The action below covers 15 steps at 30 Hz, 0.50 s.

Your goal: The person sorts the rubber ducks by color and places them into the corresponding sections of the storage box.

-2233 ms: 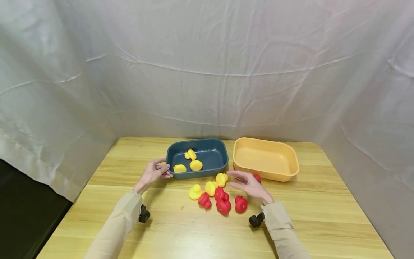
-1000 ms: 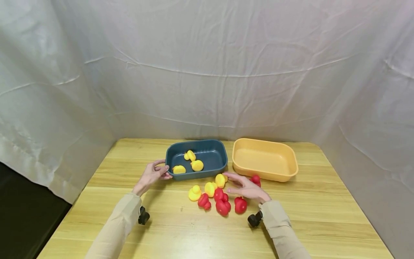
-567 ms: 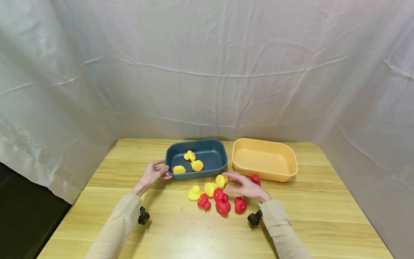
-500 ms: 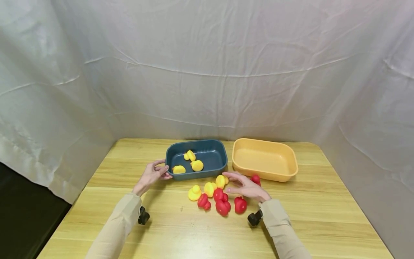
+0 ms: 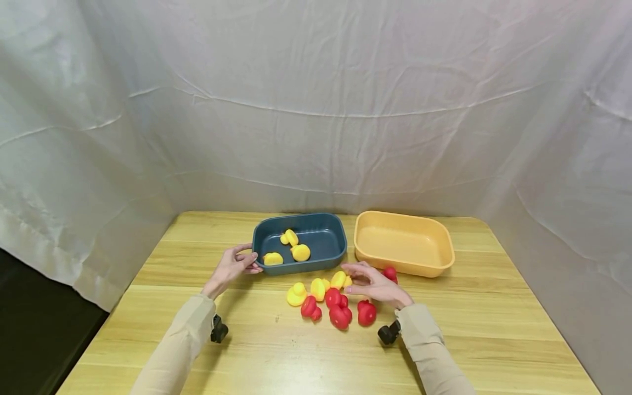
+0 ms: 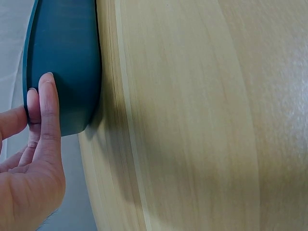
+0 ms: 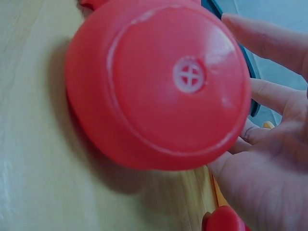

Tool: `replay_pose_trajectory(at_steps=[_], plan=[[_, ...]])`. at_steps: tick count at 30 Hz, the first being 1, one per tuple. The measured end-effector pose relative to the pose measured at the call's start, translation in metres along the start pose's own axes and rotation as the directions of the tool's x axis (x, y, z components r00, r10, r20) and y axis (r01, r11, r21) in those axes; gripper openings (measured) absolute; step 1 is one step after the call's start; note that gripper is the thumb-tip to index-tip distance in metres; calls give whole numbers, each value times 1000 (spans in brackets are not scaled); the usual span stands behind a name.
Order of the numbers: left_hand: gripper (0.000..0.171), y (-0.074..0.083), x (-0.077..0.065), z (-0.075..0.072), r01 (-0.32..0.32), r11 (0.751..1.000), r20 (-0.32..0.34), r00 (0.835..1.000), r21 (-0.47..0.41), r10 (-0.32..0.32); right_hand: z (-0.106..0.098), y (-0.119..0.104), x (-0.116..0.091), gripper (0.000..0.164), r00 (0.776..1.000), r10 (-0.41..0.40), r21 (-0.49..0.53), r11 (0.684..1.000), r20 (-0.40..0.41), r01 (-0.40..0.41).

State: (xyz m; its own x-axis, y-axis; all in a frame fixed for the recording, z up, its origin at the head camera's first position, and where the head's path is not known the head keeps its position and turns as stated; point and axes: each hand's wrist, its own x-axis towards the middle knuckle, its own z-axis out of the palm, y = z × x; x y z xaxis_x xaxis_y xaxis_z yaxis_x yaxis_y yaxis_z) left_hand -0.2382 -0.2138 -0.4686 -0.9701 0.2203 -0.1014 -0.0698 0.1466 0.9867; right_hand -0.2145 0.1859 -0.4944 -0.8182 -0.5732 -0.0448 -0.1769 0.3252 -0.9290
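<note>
Wrinkled pale fabric (image 5: 316,153) behind wood-grain table (image 5: 296,356). Left hand (image 5: 235,265) pinches dark blue rectangular plastic tub (image 5: 306,267) by rim at left end. Right hand (image 5: 374,283) around yellow plastic duck (image 5: 338,280) lying on table just in front of tub, grip narrow; whether duck is pinched, cannot tell. Best: squeeze duck evenly by body, lift straight up, well clear of neighbouring red plastic ducks (image 5: 340,317).

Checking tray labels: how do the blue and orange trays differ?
Colour: the blue tray is dark blue, the orange tray pale orange.
Contents: the blue tray holds three yellow ducks; no ducks show in the orange tray.
Contact: the left hand holds the blue tray's end; neither hand grips the orange tray.
Shared: both are rounded rectangles, upright on the table.
</note>
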Motion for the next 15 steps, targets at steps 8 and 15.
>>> replay_pose_trajectory(at_steps=[8,15], plan=[[55,2,-1,0,2,1000,0,1000,3,-2,0,3,1,60,1000,-24,-44,999,-2,24],[55,3,-1,1,3,1000,1,1000,5,-3,-1,7,3,54,998,-51,-68,996,38,54]])
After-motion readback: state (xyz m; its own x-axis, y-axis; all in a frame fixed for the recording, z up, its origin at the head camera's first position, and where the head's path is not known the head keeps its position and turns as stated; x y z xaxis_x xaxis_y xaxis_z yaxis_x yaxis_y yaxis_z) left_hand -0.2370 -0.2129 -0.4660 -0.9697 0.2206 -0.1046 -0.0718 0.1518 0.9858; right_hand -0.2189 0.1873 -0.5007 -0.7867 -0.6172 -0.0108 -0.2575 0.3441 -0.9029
